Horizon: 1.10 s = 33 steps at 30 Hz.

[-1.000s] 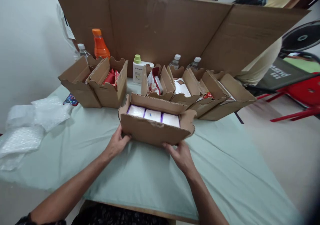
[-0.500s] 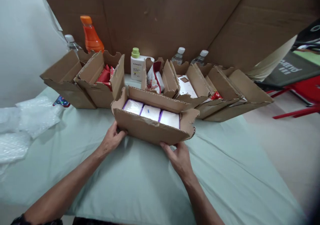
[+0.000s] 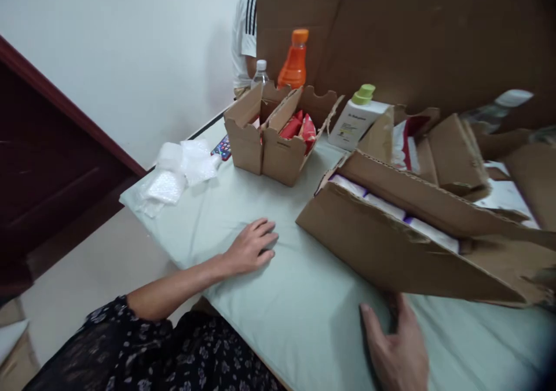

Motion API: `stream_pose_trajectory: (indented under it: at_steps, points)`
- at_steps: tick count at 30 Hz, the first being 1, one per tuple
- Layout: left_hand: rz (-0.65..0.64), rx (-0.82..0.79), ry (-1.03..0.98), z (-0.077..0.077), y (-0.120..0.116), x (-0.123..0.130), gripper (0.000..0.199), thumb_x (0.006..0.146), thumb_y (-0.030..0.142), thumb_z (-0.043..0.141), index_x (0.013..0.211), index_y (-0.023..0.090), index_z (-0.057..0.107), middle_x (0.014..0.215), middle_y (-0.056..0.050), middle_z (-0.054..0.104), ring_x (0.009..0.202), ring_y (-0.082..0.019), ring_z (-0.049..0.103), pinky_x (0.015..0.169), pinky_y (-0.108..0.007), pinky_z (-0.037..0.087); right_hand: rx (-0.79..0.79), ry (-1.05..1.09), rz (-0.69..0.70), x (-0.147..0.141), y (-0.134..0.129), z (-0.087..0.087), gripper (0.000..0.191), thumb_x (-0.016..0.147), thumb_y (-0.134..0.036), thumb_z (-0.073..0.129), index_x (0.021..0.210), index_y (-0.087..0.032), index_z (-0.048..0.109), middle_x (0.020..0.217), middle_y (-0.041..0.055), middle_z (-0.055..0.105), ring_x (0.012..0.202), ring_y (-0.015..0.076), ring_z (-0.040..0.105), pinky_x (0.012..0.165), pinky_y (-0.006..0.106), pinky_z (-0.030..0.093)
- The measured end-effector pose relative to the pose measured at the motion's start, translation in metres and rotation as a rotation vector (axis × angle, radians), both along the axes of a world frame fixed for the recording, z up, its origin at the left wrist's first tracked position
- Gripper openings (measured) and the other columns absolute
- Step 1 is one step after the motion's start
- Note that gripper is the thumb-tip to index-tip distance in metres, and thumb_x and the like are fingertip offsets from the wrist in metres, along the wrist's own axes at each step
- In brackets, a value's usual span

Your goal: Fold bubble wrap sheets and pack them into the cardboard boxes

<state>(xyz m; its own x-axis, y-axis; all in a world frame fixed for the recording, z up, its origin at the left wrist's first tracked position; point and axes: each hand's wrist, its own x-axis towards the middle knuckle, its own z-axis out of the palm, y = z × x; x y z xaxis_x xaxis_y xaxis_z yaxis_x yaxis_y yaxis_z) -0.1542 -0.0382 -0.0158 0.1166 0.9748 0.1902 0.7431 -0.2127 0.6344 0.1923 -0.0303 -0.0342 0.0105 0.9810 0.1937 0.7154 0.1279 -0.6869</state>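
On the pale green cloth, my left hand (image 3: 253, 246) lies flat with its fingers spread, holding nothing. It is left of a long, low cardboard box (image 3: 369, 237), apart from it. Inside that box sits a row of white packs (image 3: 384, 205) with purple edges. Just in front of the box is my right hand (image 3: 397, 344), thumb stretched away from the fingers. Its fingertips come close to the box's lower edge; whether they touch it I cannot tell.
Two cardboard boxes (image 3: 278, 162) hold red packets (image 3: 292, 125). Behind stand an orange bottle (image 3: 294, 61) and a white bottle (image 3: 356, 121) with a green cap. Bubble wrap (image 3: 167, 185) and a phone (image 3: 223, 148) lie at left. A person's white sleeve (image 3: 245, 20) shows beyond the cardboard panel (image 3: 412, 26).
The view has swung to the left. My left hand has let go of the box and moved left onto the cloth. My right hand has loosened from the box's lower edge.
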Motion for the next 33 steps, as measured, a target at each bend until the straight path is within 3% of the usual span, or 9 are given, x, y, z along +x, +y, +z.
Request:
stream_pose_trajectory:
  at_steps: [3, 6, 8, 11, 16, 20, 26, 29, 33]
  points:
    - [0.231, 0.121, 0.138, 0.006, -0.026, -0.054, 0.034, 0.084, 0.02, 0.065, 0.116, 0.022, 0.076, 0.15, -0.015, 0.06, 0.149, -0.038, 0.044, 0.122, -0.062, 0.032, 0.008, -0.028, -0.038, 0.003, -0.015, -0.009, 0.078, 0.09, -0.061, 0.055, 0.149, -0.011, 0.051, 0.143, 0.0225, 0.06, 0.131, 0.0439, 0.057, 0.109, 0.062, 0.043]
    - [0.507, 0.221, 0.252, 0.021, -0.019, -0.112, 0.032, 0.081, 0.018, 0.066, 0.111, 0.022, 0.077, 0.164, -0.014, 0.044, 0.158, -0.042, 0.025, 0.125, -0.069, 0.016, 0.008, -0.02, -0.053, 0.004, -0.019, -0.011, 0.075, 0.09, -0.064, 0.054, 0.146, -0.013, 0.056, 0.143, 0.0212, 0.061, 0.131, 0.0429, 0.057, 0.112, 0.063, 0.042]
    - [0.572, 0.22, 0.302, 0.029, -0.005, -0.142, 0.036, 0.078, 0.015, 0.066, 0.111, 0.022, 0.075, 0.167, -0.013, 0.039, 0.16, -0.042, 0.019, 0.126, -0.069, 0.011, 0.018, -0.025, -0.055, 0.005, -0.017, -0.011, 0.075, 0.09, -0.065, 0.054, 0.143, -0.013, 0.059, 0.141, 0.0213, 0.063, 0.129, 0.0429, 0.059, 0.111, 0.063, 0.043]
    - [0.568, 0.168, 0.316, 0.038, 0.009, -0.164, 0.045, 0.076, 0.012, 0.06, 0.119, 0.015, 0.071, 0.156, -0.021, 0.052, 0.156, -0.042, 0.032, 0.126, -0.068, 0.013, 0.042, -0.051, -0.044, 0.005, -0.013, -0.012, 0.073, 0.089, -0.067, 0.053, 0.138, -0.013, 0.062, 0.137, 0.0213, 0.066, 0.126, 0.0423, 0.061, 0.11, 0.062, 0.044]
    - [0.481, 0.311, 0.28, 0.056, -0.011, -0.125, 0.052, 0.083, 0.018, 0.059, 0.133, 0.009, 0.063, 0.147, -0.023, 0.061, 0.149, -0.039, 0.045, 0.127, -0.062, 0.021, 0.135, -0.066, -0.058, 0.0, -0.015, -0.008, 0.06, 0.091, -0.06, 0.053, 0.127, -0.014, 0.067, 0.129, 0.0205, 0.07, 0.119, 0.0391, 0.065, 0.106, 0.061, 0.049]
    - [0.246, 0.322, 0.211, 0.065, -0.05, -0.043, 0.044, 0.088, 0.02, 0.06, 0.131, 0.018, 0.067, 0.14, -0.016, 0.068, 0.144, -0.037, 0.052, 0.125, -0.064, 0.026, 0.219, -0.038, 0.004, -0.021, -0.033, 0.007, 0.038, 0.095, -0.045, 0.054, 0.113, -0.016, 0.071, 0.125, 0.0183, 0.073, 0.119, 0.0329, 0.068, 0.108, 0.057, 0.051]
    - [-0.185, 0.24, 0.109, 0.05, -0.085, 0.06, 0.047, 0.089, 0.02, 0.059, 0.136, 0.015, 0.064, 0.133, -0.019, 0.07, 0.131, -0.034, 0.062, 0.115, -0.057, 0.044, 0.051, 0.198, 0.152, -0.06, -0.058, 0.028, 0.031, 0.096, -0.042, 0.058, 0.111, -0.02, 0.074, 0.128, 0.0162, 0.073, 0.116, 0.0277, 0.071, 0.088, 0.042, 0.063]
    - [-0.06, 0.253, 0.12, 0.041, -0.078, 0.05, 0.042, 0.086, 0.019, 0.064, 0.127, 0.017, 0.07, 0.149, -0.02, 0.059, 0.146, -0.039, 0.046, 0.12, -0.062, 0.036, -0.033, 0.23, 0.178, -0.064, -0.061, 0.027, 0.03, 0.094, -0.042, 0.06, 0.108, -0.02, 0.076, 0.129, 0.016, 0.073, 0.116, 0.0274, 0.071, 0.085, 0.04, 0.063]
    - [0.258, 0.196, 0.123, 0.033, -0.067, -0.01, 0.039, 0.082, 0.016, 0.068, 0.119, 0.021, 0.075, 0.168, -0.015, 0.035, 0.157, -0.045, 0.024, 0.124, -0.068, 0.023, -0.043, 0.213, 0.177, -0.062, -0.062, 0.017, 0.031, 0.094, -0.043, 0.059, 0.103, -0.02, 0.077, 0.124, 0.0148, 0.075, 0.116, 0.0274, 0.072, 0.088, 0.04, 0.063]
